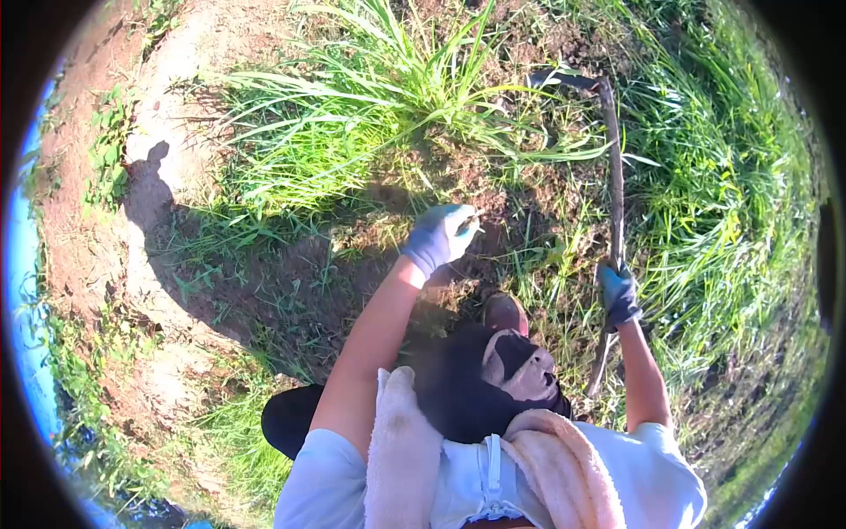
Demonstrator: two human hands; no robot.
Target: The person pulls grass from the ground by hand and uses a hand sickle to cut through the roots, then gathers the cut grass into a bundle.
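Note:
My right hand (619, 294), in a blue-grey glove, is closed round the wooden handle of a hoe (613, 167). The handle runs up and down the view, with its lower end below my hand. At the top its dark metal blade (566, 79) points left, near the soil and grass. My left hand (441, 238), also gloved, is closed above bare, shaded soil in front of my body. Something small and pale shows at its fingertips, too small to name. A big clump of long-bladed grass (432, 97) grows beyond my left hand.
Thick grass (714, 194) covers the right side. Bare sunlit soil (176, 79) lies at the left, with my shadow (150, 194) across it. My shoe (505, 313) is on the ground between my hands. A towel (401, 450) hangs over my chest.

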